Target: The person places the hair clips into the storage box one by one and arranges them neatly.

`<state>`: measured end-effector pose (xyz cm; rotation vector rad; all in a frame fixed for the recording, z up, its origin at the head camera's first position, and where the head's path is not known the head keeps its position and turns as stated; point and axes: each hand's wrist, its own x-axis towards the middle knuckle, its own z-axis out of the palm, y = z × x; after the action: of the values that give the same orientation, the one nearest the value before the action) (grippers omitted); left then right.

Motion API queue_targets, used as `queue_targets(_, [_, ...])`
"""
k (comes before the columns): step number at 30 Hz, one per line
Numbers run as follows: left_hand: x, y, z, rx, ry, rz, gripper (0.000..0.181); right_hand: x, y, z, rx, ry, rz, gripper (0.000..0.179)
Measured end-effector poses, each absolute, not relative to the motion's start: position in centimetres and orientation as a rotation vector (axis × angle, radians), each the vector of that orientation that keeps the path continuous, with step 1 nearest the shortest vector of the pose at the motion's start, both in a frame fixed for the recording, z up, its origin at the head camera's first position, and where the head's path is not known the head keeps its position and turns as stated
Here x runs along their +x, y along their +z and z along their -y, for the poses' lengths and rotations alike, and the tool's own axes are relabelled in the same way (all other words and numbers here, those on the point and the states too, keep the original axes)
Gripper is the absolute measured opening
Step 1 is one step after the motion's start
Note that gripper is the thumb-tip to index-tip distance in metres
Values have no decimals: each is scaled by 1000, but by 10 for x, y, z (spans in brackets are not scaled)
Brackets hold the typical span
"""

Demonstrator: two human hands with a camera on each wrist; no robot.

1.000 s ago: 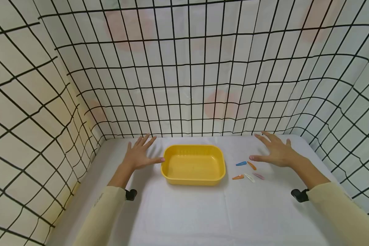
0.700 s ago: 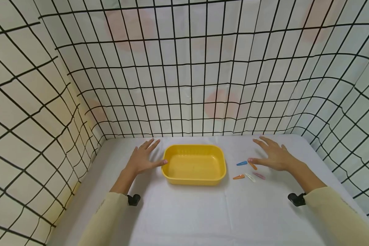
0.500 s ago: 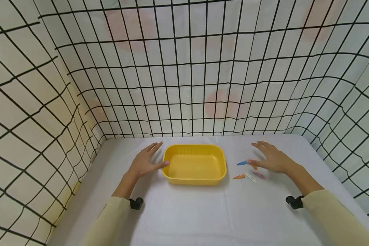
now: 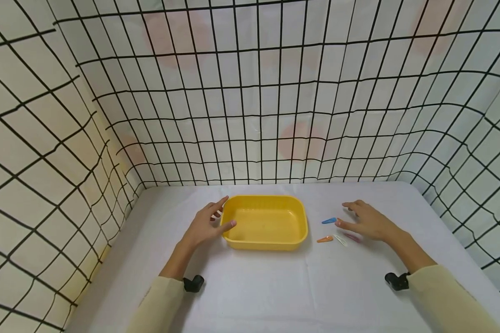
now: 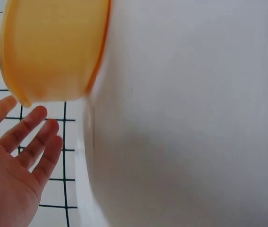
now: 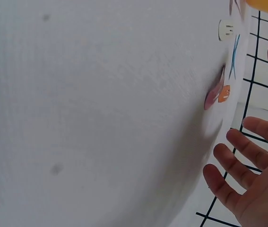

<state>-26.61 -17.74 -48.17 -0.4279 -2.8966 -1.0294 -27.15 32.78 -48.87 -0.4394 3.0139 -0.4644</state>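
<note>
Our left hand (image 4: 204, 226), fingers spread and gripping nothing, hovers around the near end of the yellow, rounded-rectangular plastic tray (image 4: 258, 246) lying just to its right; we judge it light, stiff and best held by the rim. Near the thumb of our right hand (image 4: 368, 222), loosely parted and holding nothing, lie small, tapered, glossy blue, orange, white and pink hair clips (image 4: 325, 239), probably light and slick, best pinched at the broad end.

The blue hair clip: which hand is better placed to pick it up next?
Probably the right hand: it is near the blue hair clip and holds nothing. The left hand is at the yellow tray's opposite end, farther away.
</note>
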Motion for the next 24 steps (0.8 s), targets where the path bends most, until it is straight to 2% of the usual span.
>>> queue_targets(11, [-264, -490, 174, -367, -1175, 2804, 59, -270, -498, -330, -432, -579, -3033, 69])
queue_targets(18, [-263, -497, 173, -181, -1500, 2721, 56, -268, -503, -331, -410, -740, -2998, 53])
queue_targets(24, [-264, -500, 170, -147, -1624, 2664, 55, -266, -503, -330, -438, -764, -2995, 38])
